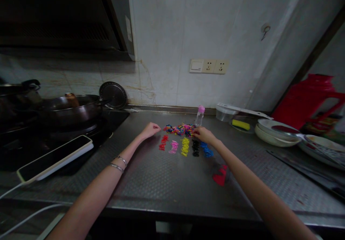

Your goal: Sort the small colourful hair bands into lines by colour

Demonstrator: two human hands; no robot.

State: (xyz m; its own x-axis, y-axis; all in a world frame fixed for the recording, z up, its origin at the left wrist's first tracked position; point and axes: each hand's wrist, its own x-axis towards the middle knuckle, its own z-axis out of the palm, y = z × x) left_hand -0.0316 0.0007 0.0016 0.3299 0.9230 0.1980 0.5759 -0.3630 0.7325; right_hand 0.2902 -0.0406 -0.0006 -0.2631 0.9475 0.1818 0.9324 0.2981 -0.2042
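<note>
A mixed heap of small coloured elastic bands [180, 129] lies on the metal counter. In front of it are separate groups of red bands [163, 143], pink bands [174, 146], yellow bands [185, 146], black bands [195, 148] and blue bands [206, 149]. My left hand [151, 130] is just left of the heap, its fingers pinched; whatever is between them is too small to make out. At the heap's right end, above the black and blue groups, my right hand [204, 135] has its fingertips closed together against the bands, their contents hidden.
A clear bottle with a pink cap [199, 114] stands behind my right hand. A red bag-like piece [221, 175] lies near my right forearm. Left are a phone [55, 157] and a pan [72, 112]; right, a yellow sponge [240, 125], bowls [275, 135] and a red jug [302, 99].
</note>
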